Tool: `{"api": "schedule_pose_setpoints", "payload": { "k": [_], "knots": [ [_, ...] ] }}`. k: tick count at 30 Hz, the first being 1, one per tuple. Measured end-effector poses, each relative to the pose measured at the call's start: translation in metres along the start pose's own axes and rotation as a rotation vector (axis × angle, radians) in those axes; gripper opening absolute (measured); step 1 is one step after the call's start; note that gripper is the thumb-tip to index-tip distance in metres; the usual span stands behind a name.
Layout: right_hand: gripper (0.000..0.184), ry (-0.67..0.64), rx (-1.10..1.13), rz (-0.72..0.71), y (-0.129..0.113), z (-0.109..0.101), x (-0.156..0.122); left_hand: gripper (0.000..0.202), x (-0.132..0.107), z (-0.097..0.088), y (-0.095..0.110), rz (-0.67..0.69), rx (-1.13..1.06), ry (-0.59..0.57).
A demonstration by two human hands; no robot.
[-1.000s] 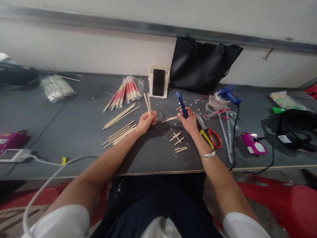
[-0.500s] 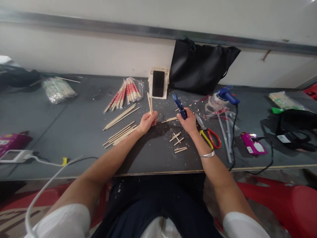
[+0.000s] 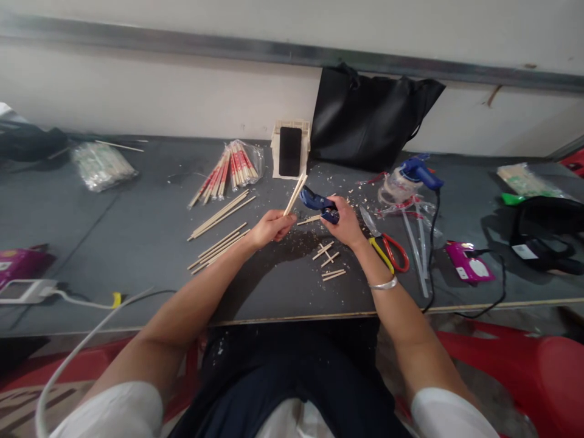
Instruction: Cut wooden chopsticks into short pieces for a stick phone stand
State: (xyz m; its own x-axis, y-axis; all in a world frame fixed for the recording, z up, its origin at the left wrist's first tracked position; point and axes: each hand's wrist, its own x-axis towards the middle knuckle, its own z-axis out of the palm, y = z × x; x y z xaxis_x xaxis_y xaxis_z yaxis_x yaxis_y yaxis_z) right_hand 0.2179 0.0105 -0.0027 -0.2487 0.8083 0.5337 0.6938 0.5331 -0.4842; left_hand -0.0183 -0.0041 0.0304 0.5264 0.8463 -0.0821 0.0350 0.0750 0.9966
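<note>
Two wooden sticks (image 3: 295, 193) and a blue cutter (image 3: 317, 202) held over the tabletop (image 3: 137, 243).
The left hand (image 3: 271, 226) has its grip closed on the sticks' near ends, tilting them up to the right; the right hand (image 3: 345, 224) has its grip closed round the cutter, whose tip is just beside them.

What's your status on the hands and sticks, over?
Left hand grips two wooden sticks, tilted right. Right hand grips blue cutter, head beside the sticks. Offcuts on table below, touching neither hand.

left hand (image 3: 270, 227) grips two chopsticks (image 3: 295, 194) tilted toward 1 o'clock | right hand (image 3: 345, 222) holds blue cutter (image 3: 318, 204) touching their tips | table (image 3: 114, 243): cut pieces (image 3: 329, 260) at 6 o'clock of right hand
</note>
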Motion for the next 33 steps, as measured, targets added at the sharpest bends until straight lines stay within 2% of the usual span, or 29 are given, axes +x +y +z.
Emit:
{"api": "schedule_pose_setpoints", "payload": {
  "k": [7,15,24,33],
  "knots": [
    [0.037,-0.043,-0.008,0.004,0.003,0.001,-0.001,0.052,-0.001,-0.003,0.0,0.057,0.034,0.016],
    [0.045,-0.141,-0.09,0.027,-0.01,-0.003,-0.001,0.049,-0.001,-0.004,-0.007,0.033,0.249,-0.023],
    [0.05,-0.213,-0.212,0.031,-0.016,-0.007,0.0,0.051,0.0,-0.007,-0.006,0.003,0.27,-0.033],
    [0.05,-0.217,-0.225,0.016,-0.014,-0.008,0.0,0.051,-0.001,-0.008,-0.005,0.065,0.299,-0.049]
  ]
}}
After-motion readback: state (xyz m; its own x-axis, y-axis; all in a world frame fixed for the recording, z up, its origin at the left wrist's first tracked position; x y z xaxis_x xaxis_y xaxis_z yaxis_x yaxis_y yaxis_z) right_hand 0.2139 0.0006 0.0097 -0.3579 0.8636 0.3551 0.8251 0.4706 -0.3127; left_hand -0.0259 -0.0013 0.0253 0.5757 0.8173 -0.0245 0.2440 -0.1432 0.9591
